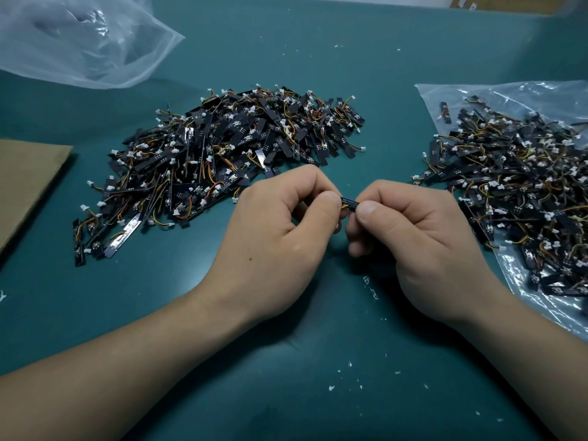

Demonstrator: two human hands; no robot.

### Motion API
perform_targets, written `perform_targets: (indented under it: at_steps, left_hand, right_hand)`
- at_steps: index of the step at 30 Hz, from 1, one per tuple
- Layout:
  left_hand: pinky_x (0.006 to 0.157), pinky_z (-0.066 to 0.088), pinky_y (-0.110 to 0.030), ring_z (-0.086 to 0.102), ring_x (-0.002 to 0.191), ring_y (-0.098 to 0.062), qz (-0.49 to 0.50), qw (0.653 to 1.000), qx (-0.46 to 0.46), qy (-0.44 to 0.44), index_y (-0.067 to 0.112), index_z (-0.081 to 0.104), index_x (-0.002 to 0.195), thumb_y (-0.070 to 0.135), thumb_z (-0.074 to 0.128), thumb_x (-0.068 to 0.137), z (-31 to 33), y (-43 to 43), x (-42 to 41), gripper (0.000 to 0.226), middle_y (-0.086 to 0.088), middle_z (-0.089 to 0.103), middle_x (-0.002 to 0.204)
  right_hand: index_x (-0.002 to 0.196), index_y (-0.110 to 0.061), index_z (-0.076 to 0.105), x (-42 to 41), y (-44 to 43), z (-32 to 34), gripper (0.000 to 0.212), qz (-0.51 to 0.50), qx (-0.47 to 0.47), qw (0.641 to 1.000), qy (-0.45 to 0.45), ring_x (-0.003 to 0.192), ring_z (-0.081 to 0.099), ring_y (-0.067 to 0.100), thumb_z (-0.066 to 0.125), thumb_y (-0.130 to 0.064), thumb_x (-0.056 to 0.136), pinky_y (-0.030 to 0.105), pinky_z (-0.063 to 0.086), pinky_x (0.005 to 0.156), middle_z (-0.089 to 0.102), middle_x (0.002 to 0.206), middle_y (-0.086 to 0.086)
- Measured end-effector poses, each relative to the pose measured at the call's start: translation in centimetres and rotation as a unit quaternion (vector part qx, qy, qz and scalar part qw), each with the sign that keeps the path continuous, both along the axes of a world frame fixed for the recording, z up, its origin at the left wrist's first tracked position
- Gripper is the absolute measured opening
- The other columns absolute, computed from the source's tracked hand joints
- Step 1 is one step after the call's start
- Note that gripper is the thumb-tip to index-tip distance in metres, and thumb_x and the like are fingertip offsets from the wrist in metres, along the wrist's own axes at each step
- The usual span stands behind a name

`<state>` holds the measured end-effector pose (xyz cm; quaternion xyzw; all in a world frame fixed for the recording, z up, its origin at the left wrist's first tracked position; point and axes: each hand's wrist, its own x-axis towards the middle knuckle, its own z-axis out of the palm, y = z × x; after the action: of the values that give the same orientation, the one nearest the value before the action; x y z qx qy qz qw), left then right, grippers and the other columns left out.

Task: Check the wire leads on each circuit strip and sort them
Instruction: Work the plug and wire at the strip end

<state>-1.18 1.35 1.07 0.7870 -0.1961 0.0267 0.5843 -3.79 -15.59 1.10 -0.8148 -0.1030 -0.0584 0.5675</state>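
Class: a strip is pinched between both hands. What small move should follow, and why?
Likely turn the strip so its wire leads show fully for checking: the left hand and right hand pinch its ends, covering most of it.

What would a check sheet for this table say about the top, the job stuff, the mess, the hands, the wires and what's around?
Surface: green mat, scuffed.
Job's things: one strip held up; left pile on the mat; right pile on a flat bag.
Clutter: white crumbs near the front, cardboard at far left, crumpled bag at top left.
Hands: left hand and right hand each pinch one end of the strip.
Cables: short orange and yellow wires with white plugs, on the strips.
Surroundings: tan board beyond the mat's far edge.
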Motion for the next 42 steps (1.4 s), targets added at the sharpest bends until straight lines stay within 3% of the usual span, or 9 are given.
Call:
perform_targets:
  at_steps: [5, 16, 22, 27, 32, 37, 42]
  left_hand:
    - [0.057, 0.044, -0.041, 0.056, 0.06, -0.028, 0.005, 1.0, 0.0, -0.007, 0.013, 0.064, 0.074, 0.02, 0.054, 0.093, 0.0, 0.0, 0.05, 0.023, -0.005, 0.062, 0.064]
    - [0.059, 0.048, -0.041, 0.059, 0.064, -0.031, 0.006, 1.0, -0.016, 0.005, 0.015, 0.064, 0.081, 0.023, 0.057, 0.093, -0.09, -0.1, 0.05, 0.016, -0.004, 0.065, 0.071]
    - [0.057, 0.046, -0.044, 0.056, 0.063, -0.034, -0.004, 1.0, -0.028, -0.004, 0.012, 0.06, 0.079, 0.019, 0.056, 0.094, -0.03, 0.03, 0.07, 0.018, -0.007, 0.062, 0.071]
    - [0.057, 0.047, -0.043, 0.057, 0.062, -0.032, -0.008, 1.0, -0.029, -0.006, 0.013, 0.061, 0.079, 0.019, 0.057, 0.094, -0.04, 0.01, 0.0, 0.017, -0.005, 0.064, 0.071]
    - [0.057, 0.046, -0.046, 0.055, 0.063, -0.036, -0.007, 0.999, -0.03, -0.008, 0.011, 0.059, 0.08, 0.019, 0.055, 0.094, -0.05, 0.02, 0.01, 0.016, -0.011, 0.061, 0.071]
    - [0.059, 0.044, -0.045, 0.053, 0.062, -0.033, -0.011, 1.0, -0.022, -0.01, 0.012, 0.057, 0.077, 0.018, 0.054, 0.092, -0.05, 0.14, 0.05, 0.017, -0.008, 0.057, 0.065]
    - [0.056, 0.041, -0.04, 0.05, 0.06, -0.027, -0.025, 0.999, -0.007, -0.019, 0.011, 0.056, 0.076, 0.017, 0.053, 0.092, -0.15, 0.13, -0.01, 0.017, -0.005, 0.053, 0.062]
  right_hand:
    - [0.073, -0.016, 0.066, -0.01, 0.05, -0.01, 0.026, 0.0, 0.006, 1.0, -0.001, 0.059, 0.062, 0.016, 0.053, -0.017, 0.096, 0.024, 0.048, 0.06, 0.067, 0.063, 0.002]
    - [0.073, -0.011, 0.065, -0.01, -0.12, -0.12, 0.027, -0.009, 0.002, 1.0, -0.014, 0.058, 0.061, 0.01, 0.053, -0.013, 0.096, 0.025, 0.048, 0.059, 0.066, 0.063, 0.002]
    - [0.072, -0.016, 0.066, 0.02, -0.07, -0.1, 0.027, -0.004, -0.009, 1.0, -0.024, 0.058, 0.06, 0.02, 0.052, -0.029, 0.093, 0.036, 0.05, 0.058, 0.066, 0.063, 0.0]
    - [0.071, -0.017, 0.066, 0.05, -0.23, -0.19, 0.027, -0.006, -0.009, 1.0, -0.021, 0.057, 0.061, 0.013, 0.055, -0.015, 0.095, 0.03, 0.049, 0.057, 0.067, 0.062, -0.001]
    - [0.071, -0.021, 0.067, -0.01, -0.07, -0.18, 0.026, -0.001, -0.01, 1.0, -0.023, 0.054, 0.058, 0.026, 0.054, -0.03, 0.092, 0.045, 0.048, 0.052, 0.067, 0.063, -0.002]
    - [0.07, -0.022, 0.066, -0.04, -0.18, -0.18, 0.026, 0.008, -0.024, 0.999, -0.024, 0.054, 0.059, 0.025, 0.053, -0.03, 0.091, 0.045, 0.048, 0.053, 0.067, 0.064, -0.004]
    - [0.064, -0.019, 0.058, 0.04, -0.28, -0.38, 0.031, 0.029, -0.042, 0.999, -0.019, 0.055, 0.057, 0.025, 0.049, -0.031, 0.09, 0.045, 0.046, 0.055, 0.063, 0.06, 0.005]
